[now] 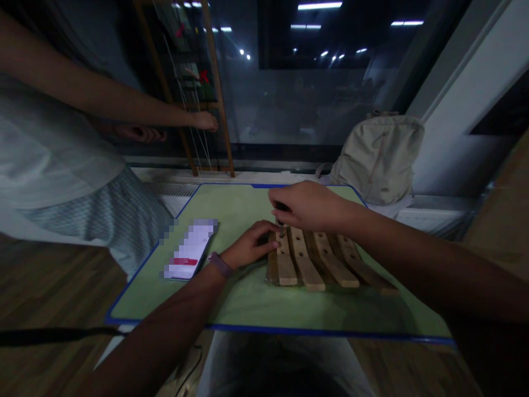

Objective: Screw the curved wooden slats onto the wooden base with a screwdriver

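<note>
Several narrow wooden slats (308, 270) lie side by side on a clear-edged brown wooden base (273, 267); dark holes show in their upper parts. My right hand (308, 207) is closed around the dark handle of a screwdriver (281, 207), held upright over the leftmost slat (285, 264). Its short metal tip points down at the slat's upper end; whether a screw sits under it cannot be made out. From the left, my left hand (252, 242) grips the edge of that slat, thumb and fingers on either side of the tip.
The green table (239, 306) has a blue rim. A phone (192, 251) lies on its left side. Another person's arm (124, 102) reaches toward a wooden frame with strings (221, 110) by the window. A pale backpack (378, 157) rests on the sill at the right.
</note>
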`<state>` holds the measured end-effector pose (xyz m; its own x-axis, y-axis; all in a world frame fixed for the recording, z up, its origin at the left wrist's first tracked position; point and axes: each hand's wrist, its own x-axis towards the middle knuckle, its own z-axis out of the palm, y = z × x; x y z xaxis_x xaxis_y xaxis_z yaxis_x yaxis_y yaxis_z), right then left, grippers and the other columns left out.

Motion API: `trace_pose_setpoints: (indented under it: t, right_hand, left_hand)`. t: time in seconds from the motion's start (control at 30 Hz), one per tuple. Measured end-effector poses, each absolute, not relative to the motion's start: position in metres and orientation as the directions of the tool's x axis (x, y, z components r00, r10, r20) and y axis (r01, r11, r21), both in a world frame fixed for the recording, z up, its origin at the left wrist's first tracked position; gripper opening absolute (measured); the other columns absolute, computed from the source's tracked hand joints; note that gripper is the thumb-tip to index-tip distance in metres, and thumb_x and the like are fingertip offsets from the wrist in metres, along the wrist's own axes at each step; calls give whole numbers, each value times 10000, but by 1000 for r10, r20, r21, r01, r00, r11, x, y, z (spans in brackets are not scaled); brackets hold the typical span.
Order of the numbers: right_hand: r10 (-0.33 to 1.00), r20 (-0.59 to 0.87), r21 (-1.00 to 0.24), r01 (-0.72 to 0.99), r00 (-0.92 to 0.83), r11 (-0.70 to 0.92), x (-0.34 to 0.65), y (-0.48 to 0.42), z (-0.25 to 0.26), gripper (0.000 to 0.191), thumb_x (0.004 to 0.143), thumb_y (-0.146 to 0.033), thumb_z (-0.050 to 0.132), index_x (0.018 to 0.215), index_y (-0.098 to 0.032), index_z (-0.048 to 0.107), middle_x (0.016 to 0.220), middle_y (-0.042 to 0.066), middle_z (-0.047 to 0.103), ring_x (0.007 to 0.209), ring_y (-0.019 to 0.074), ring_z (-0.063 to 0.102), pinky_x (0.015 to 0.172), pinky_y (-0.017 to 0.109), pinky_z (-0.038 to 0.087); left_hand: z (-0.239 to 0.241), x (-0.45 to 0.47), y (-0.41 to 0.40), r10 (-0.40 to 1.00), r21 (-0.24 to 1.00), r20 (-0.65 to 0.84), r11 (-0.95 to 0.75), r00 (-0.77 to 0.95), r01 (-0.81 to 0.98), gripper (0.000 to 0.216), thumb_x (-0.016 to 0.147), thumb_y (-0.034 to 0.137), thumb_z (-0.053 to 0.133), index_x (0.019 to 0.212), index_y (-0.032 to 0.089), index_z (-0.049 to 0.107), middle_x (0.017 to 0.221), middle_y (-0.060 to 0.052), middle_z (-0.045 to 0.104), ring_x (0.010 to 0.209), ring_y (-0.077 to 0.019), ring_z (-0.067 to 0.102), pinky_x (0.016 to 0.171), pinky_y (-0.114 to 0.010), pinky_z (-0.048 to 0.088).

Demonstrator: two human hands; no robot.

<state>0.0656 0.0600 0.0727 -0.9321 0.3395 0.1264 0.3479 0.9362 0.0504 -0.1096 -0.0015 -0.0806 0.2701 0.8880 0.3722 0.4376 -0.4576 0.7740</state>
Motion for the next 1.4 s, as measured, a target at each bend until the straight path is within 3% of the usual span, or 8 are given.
trace_pose_setpoints:
  t: [0.13,0.37,0.53,0.63,0.87,1.1,1.23,1.4]
  right_hand:
    - [449,80,223,455,-890,862,69,57,75,329,894,-467,473,908,-170,614,749,100,661,681,224,586,542,288,242]
    - [281,126,-73,273,-951,959,74,67,64,157,864,-217,491,1002,-156,536,1005,101,623,829,180,580,653,265,364]
    - [454,149,52,466,-878,883,74,65,64,255,850,-443,563,844,-189,591,691,28,607,636,174,527,545,267,253]
    - [392,102,81,401,-914,913,70,49,64,253,907,-408,484,850,-179,575,767,55,620,664,176,526,549,270,243]
    - [207,110,-248,175,-972,953,76,53,69,150,825,-132,555,958,-164,495,971,68,599,827,146,534,676,232,371]
    - [429,180,48,443,-885,895,68,59,63,281,900,-399,522,991,-147,606,896,101,681,791,225,611,640,295,361]
    - [330,213,-79,321,-920,944,75,55,60,371,891,-192,494,1248,-93,507,1215,164,591,1043,221,586,821,315,429]
    - [262,178,-84,251,-949,964,82,54,70,357,885,-149,464,1235,-151,532,1192,103,636,1070,193,586,862,295,419]
  left_hand:
    - [-78,-108,-2,874,753,398,-485,279,446,318,876,399,586,1117,193,578,1127,-94,608,1092,-227,550,972,-371,408]
    - [-77,-107,0,856,726,429,-517,289,454,331,876,405,581,1110,170,587,1117,-107,617,1076,-230,561,960,-368,424]
    - [-77,-107,-1,847,710,440,-532,299,461,341,886,392,574,1148,174,579,1162,-109,607,1110,-228,543,986,-374,405]
    - [-81,-107,-1,858,724,429,-514,283,461,379,889,410,565,1198,192,558,1188,-99,594,1130,-233,527,998,-388,400]
    - [-81,-109,-2,867,725,409,-498,284,476,348,891,407,558,1165,192,566,1140,-95,591,1089,-234,539,970,-386,415]
    - [-79,-107,-2,863,739,416,-505,287,446,292,888,390,564,1100,190,571,1141,-100,597,1092,-234,547,962,-383,423]
    - [-78,-107,-2,858,723,428,-514,285,462,300,889,388,561,1112,187,567,1112,-93,601,1070,-229,551,954,-376,421]
    - [-77,-107,-3,861,723,421,-509,286,467,300,880,396,571,1096,187,576,1109,-96,606,1052,-232,558,937,-378,430]
